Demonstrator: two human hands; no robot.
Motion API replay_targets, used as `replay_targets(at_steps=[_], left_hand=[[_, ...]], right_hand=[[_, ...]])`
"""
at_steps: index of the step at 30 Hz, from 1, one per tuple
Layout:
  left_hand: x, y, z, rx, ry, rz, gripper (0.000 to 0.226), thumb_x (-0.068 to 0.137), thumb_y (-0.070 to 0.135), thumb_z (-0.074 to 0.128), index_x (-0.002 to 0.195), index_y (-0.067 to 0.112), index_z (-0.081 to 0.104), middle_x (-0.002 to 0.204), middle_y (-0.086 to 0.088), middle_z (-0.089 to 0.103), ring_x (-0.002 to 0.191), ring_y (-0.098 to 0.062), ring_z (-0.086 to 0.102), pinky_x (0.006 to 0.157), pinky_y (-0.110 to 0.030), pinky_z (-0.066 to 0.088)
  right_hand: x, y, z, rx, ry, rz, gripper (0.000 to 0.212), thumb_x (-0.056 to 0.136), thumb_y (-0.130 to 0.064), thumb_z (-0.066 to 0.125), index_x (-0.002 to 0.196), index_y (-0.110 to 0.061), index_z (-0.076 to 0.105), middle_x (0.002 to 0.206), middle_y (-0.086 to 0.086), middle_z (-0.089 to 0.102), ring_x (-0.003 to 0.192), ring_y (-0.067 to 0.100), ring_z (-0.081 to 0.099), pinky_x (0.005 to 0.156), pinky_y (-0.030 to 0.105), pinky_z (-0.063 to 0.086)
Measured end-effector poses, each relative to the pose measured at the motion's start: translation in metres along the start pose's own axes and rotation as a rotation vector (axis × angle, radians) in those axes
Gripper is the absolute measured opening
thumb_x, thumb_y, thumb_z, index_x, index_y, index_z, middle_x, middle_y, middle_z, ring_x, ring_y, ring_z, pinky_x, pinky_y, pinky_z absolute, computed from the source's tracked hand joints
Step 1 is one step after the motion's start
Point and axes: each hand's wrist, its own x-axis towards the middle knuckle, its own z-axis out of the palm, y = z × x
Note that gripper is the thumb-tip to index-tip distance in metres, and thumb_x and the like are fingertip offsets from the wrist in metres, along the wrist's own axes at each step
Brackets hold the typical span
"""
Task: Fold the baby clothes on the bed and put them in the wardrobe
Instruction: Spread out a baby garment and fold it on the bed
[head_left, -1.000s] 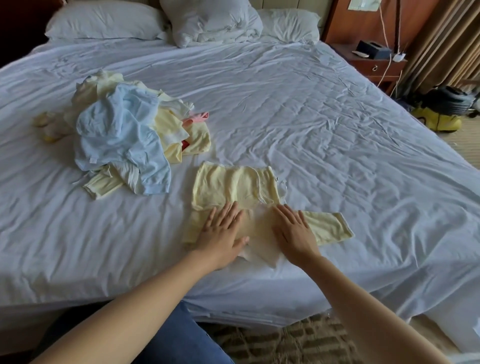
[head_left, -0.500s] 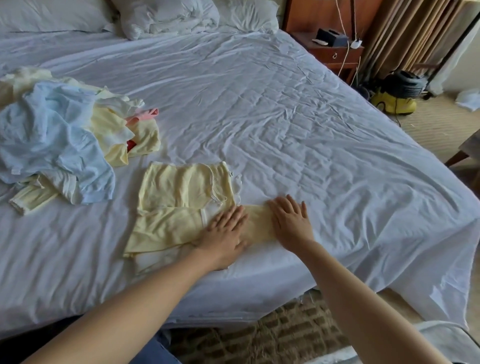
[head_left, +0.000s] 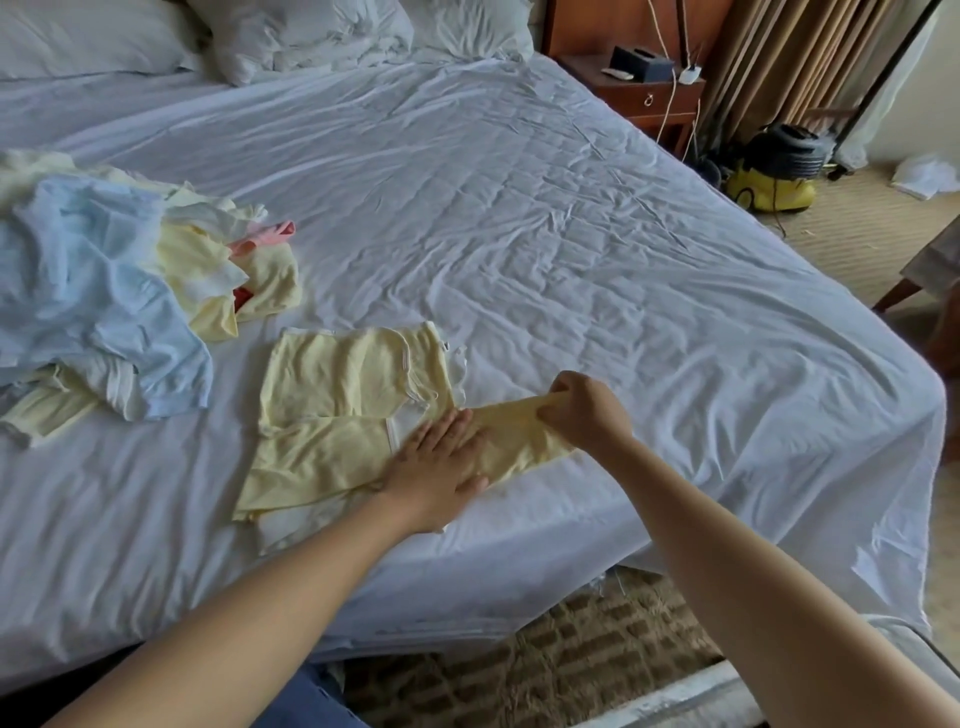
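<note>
Yellow knit garment (head_left: 337, 415) spread flat on wrinkled white bed (head_left: 571, 234), near edge. Held down by flat, straight-fingered left hand (head_left: 441, 462). Its sleeve, at 3 o'clock, pinched and lifted by right hand (head_left: 584, 410). Rumpled pile (head_left: 104, 291) at 10 o'clock.

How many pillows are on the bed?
3, all at the head of the bed: the left pillow, the rumpled middle pillow, the right pillow. The picture's edge cuts them off, so more may be hidden.
</note>
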Motion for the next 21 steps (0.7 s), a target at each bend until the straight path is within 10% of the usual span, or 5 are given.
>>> replay_targets(at_steps=[4, 9, 12, 17, 21], left_hand=[[0.000, -0.006, -0.019, -0.515, -0.001, 0.022, 0.059, 0.102, 0.042, 0.037, 0.155, 0.025, 0.018, 0.163, 0.000, 0.011, 0.151, -0.017, 0.009, 0.122, -0.037, 0.009], [-0.019, -0.018, -0.045, -1.507, 0.282, -0.182, 0.035, 0.106, 0.019, 0.039, 0.138, 0.012, 0.049, 0.122, -0.008, 0.063, 0.108, -0.019, 0.063, 0.092, -0.029, 0.052], [-0.039, -0.031, -0.059, -1.671, 0.332, -0.252, 0.034, 0.106, 0.034, 0.032, 0.118, 0.022, 0.062, 0.110, -0.015, 0.068, 0.092, -0.024, 0.067, 0.076, -0.034, 0.053], [-0.058, -0.073, -0.054, -1.786, 0.266, -0.515, 0.058, 0.092, 0.068, 0.040, 0.128, 0.025, 0.057, 0.129, -0.003, 0.060, 0.116, -0.026, 0.059, 0.092, -0.048, 0.053], [-0.065, -0.092, -0.040, -1.427, 0.425, -0.651, 0.044, 0.087, 0.028, 0.070, 0.127, 0.017, 0.054, 0.127, -0.004, 0.057, 0.106, -0.017, 0.057, 0.076, -0.024, 0.048]], right_hand=[[-0.005, -0.035, -0.009, 0.322, -0.002, 0.050, 0.017, 0.072, -0.025, 0.077, 0.084, -0.020, 0.065, 0.075, -0.006, 0.061, 0.068, 0.014, 0.060, 0.052, 0.022, 0.045], [-0.019, -0.096, -0.003, 0.569, -0.094, 0.047, 0.019, 0.073, -0.021, 0.080, 0.084, -0.013, 0.068, 0.073, 0.002, 0.063, 0.063, 0.018, 0.065, 0.050, 0.031, 0.057], [-0.028, -0.129, 0.007, 0.644, -0.228, 0.003, 0.023, 0.081, -0.028, 0.076, 0.091, -0.009, 0.068, 0.074, 0.003, 0.064, 0.062, 0.016, 0.064, 0.044, 0.026, 0.053], [-0.035, -0.157, 0.025, 0.799, -0.384, -0.002, 0.039, 0.102, -0.037, 0.043, 0.101, -0.006, 0.066, 0.079, 0.011, 0.073, 0.057, 0.022, 0.066, 0.048, 0.025, 0.050], [-0.036, -0.147, 0.051, 0.442, -0.041, -0.138, 0.024, 0.095, -0.020, 0.045, 0.102, -0.018, 0.068, 0.084, -0.005, 0.072, 0.075, 0.014, 0.068, 0.066, 0.037, 0.056]])
